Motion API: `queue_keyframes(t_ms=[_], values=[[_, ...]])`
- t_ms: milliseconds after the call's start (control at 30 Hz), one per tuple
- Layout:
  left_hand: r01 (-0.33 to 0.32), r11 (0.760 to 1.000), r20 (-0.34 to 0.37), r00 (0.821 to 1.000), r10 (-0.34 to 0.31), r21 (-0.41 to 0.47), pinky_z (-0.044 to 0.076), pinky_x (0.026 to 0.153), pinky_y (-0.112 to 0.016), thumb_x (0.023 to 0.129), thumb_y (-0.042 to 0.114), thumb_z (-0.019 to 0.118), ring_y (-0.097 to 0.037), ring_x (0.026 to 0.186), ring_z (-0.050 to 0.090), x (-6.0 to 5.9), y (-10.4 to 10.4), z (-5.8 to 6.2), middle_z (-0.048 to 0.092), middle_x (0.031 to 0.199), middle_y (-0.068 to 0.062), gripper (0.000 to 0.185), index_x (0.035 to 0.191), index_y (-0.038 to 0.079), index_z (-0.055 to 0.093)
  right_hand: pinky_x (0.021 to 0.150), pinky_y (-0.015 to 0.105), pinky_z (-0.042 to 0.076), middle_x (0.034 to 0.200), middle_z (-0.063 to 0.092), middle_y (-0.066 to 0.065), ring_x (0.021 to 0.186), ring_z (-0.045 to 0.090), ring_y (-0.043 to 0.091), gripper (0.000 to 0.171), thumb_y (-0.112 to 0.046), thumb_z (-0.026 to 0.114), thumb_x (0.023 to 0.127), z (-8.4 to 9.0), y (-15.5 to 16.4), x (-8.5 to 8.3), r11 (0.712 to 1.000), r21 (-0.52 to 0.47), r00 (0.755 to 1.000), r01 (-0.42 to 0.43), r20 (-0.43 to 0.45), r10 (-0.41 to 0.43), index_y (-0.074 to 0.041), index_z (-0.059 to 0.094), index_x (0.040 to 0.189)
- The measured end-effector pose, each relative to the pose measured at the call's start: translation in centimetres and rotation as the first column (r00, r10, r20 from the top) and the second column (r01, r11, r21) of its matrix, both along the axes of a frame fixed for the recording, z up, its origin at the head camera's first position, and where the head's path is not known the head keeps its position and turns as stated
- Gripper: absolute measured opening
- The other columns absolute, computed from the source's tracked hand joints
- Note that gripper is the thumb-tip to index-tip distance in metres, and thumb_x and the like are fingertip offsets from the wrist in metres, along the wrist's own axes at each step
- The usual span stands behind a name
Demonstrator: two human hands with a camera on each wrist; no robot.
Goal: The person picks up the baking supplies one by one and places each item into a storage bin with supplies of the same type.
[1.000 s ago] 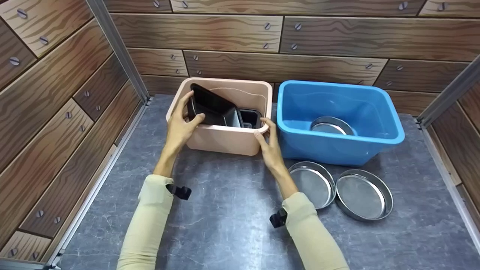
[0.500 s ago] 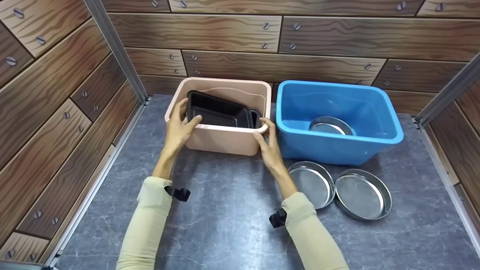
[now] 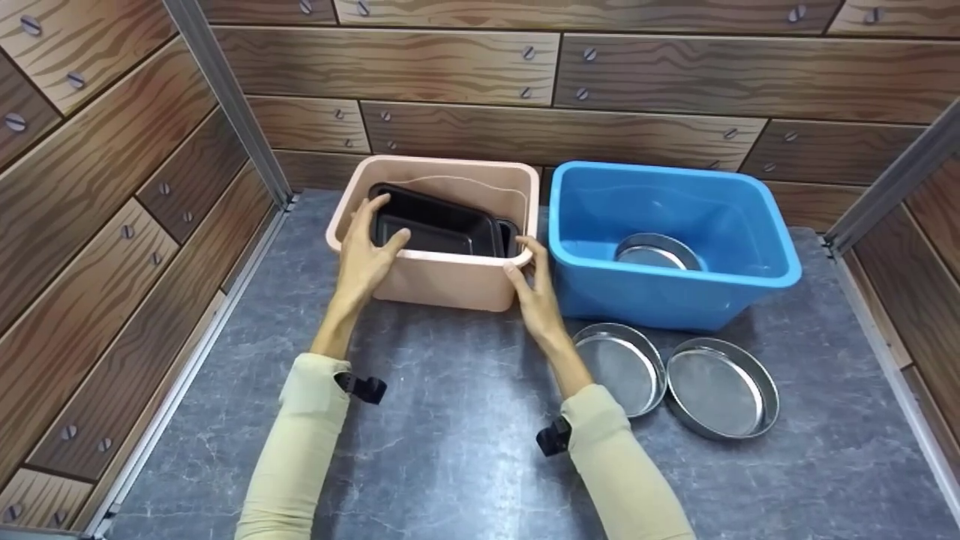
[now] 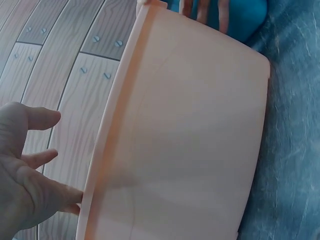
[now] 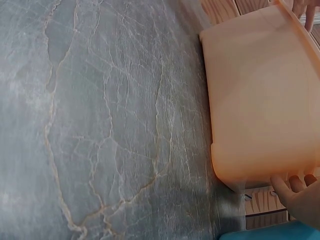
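Observation:
A black rectangular baking pan (image 3: 439,225) lies slightly slanted inside the peach plastic bin (image 3: 450,281). Part of another black pan (image 3: 508,235) shows at its right end; the rest is covered. My left hand (image 3: 360,259) is over the bin's front left corner, thumb and fingers spread apart beside the pan's left end. In the left wrist view that hand (image 4: 27,175) has nothing between thumb and fingers. My right hand (image 3: 538,296) grips the bin's front right corner, thumb on the rim and fingers along the outer side.
Right of the peach bin stands a blue bin (image 3: 660,296) with a round metal pan (image 3: 656,253) inside. Two round metal pans, a left one (image 3: 619,371) and a right one (image 3: 720,390), lie on the grey surface before it. Wood-patterned walls (image 3: 450,67) enclose the area.
The black pan has come down from a steep tilt to lie lower in the bin. My left hand has let go of it. My right hand stays at the bin's corner.

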State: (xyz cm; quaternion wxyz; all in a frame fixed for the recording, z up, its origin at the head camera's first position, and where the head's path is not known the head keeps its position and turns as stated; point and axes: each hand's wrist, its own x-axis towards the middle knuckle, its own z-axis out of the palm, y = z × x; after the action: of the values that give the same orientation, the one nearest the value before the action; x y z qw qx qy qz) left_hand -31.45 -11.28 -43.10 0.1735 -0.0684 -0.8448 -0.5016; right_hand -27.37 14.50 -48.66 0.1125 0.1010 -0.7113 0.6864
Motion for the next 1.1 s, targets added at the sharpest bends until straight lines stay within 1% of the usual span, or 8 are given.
queue_keyframes(t_ms=[100, 267, 500, 600, 700, 900, 1000, 1100], values=[[0.005, 1.0, 0.001, 1.0, -0.005, 0.011, 0.014, 0.119, -0.048, 0.085, 0.016, 0.072, -0.044, 0.145, 0.016, 0.1, 0.0, 0.0, 0.032, 0.154, -0.02, 0.058, 0.139, 0.015, 0.052, 0.105, 0.038, 0.036, 0.141, 0.039, 0.017, 0.126, 0.044, 0.034, 0.049, -0.015, 0.055, 0.099, 0.0, -0.1, 0.1, 1.0, 0.0, 1.0, 0.001, 0.004, -0.001, -0.005, 0.037, 0.143], [0.001, 1.0, -0.008, 1.0, -0.001, 0.025, 0.015, 0.12, -0.045, 0.083, 0.013, 0.072, -0.041, 0.145, 0.018, 0.2, 0.0, 0.0, 0.035, 0.153, -0.018, 0.053, 0.134, 0.014, 0.057, 0.103, 0.036, 0.036, 0.14, 0.04, 0.014, 0.124, 0.044, 0.03, 0.048, -0.015, 0.055, 0.099, 0.0, -0.2, 0.0, 1.0, 0.008, 1.0, 0.008, 0.01, -0.008, -0.006, 0.037, 0.143], [0.001, 0.997, -0.026, 1.0, 0.001, 0.075, 0.014, 0.12, -0.038, 0.082, 0.012, 0.074, -0.031, 0.148, 0.017, 0.5, 0.1, -0.3, 0.039, 0.153, -0.011, 0.05, 0.13, 0.015, 0.061, 0.104, 0.043, 0.034, 0.143, 0.037, 0.014, 0.124, 0.044, 0.031, 0.049, -0.022, 0.056, 0.099, -2.9, 0.0, -1.8, 1.0, 0.013, 1.0, 0.023, -0.019, -0.023, -0.015, 0.038, 0.144], [0.012, 0.993, -0.027, 1.0, -0.009, 0.114, 0.015, 0.12, -0.033, 0.082, 0.012, 0.075, -0.027, 0.148, 0.017, 0.7, 0.2, -0.4, 0.04, 0.152, -0.01, 0.05, 0.13, 0.013, 0.061, 0.105, 0.045, 0.034, 0.144, 0.038, 0.011, 0.124, 0.044, 0.03, 0.047, -0.024, 0.057, 0.099, -3.3, 0.0, -2.0, 0.999, 0.014, 0.999, 0.034, -0.022, -0.034, -0.019, 0.04, 0.143], [0.039, 0.983, -0.031, 0.999, -0.034, 0.18, 0.019, 0.118, -0.027, 0.082, 0.01, 0.075, -0.022, 0.147, 0.019, 0.7, 0.4, -0.5, 0.041, 0.151, -0.009, 0.051, 0.13, 0.012, 0.061, 0.108, 0.046, 0.033, 0.145, 0.038, 0.007, 0.127, 0.043, 0.032, 0.046, -0.025, 0.058, 0.099, -3.3, 0.1, -2.1, 0.999, 0.01, 0.999, 0.042, -0.026, -0.042, -0.021, 0.041, 0.141], [0.16, 0.935, -0.066, 0.987, -0.147, 0.318, 0.021, 0.117, -0.024, 0.083, 0.002, 0.074, -0.024, 0.146, 0.024, 1.2, 1.3, -0.1, 0.037, 0.153, -0.014, 0.054, 0.134, 0.001, 0.055, 0.106, 0.047, 0.034, 0.15, 0.035, 0.009, 0.125, 0.043, 0.031, 0.051, -0.025, 0.057, 0.099, -2.7, 0.3, -2.0, 0.999, 0.032, 1.0, 0.029, -0.011, -0.029, -0.021, 0.037, 0.146], [0.208, 0.917, -0.062, 0.978, -0.199, 0.34, 0.021, 0.118, -0.03, 0.084, 0.0, 0.072, -0.029, 0.145, 0.027, 2.3, 2.2, 0.9, 0.034, 0.153, -0.018, 0.055, 0.135, -0.004, 0.052, 0.108, 0.049, 0.032, 0.153, 0.032, 0.008, 0.127, 0.041, 0.03, 0.056, -0.026, 0.057, 0.099, -2.1, 0.4, -1.7, 0.999, 0.048, 1.0, 0.017, 0.013, -0.017, -0.021, 0.033, 0.15], [0.227, 0.917, -0.032, 0.973, -0.229, 0.327, 0.021, 0.119, -0.035, 0.085, 0.0, 0.071, -0.029, 0.144, 0.028, 3.8, 3.0, 2.2, 0.033, 0.154, -0.019, 0.055, 0.136, -0.004, 0.05, 0.109, 0.049, 0.031, 0.156, 0.029, 0.004, 0.132, 0.038, 0.029, 0.06, -0.023, 0.057, 0.098, -1.4, 0.5, -1.2, 0.999, 0.053, 0.999, 0.005, 0.039, -0.007, -0.022, 0.031, 0.152]])
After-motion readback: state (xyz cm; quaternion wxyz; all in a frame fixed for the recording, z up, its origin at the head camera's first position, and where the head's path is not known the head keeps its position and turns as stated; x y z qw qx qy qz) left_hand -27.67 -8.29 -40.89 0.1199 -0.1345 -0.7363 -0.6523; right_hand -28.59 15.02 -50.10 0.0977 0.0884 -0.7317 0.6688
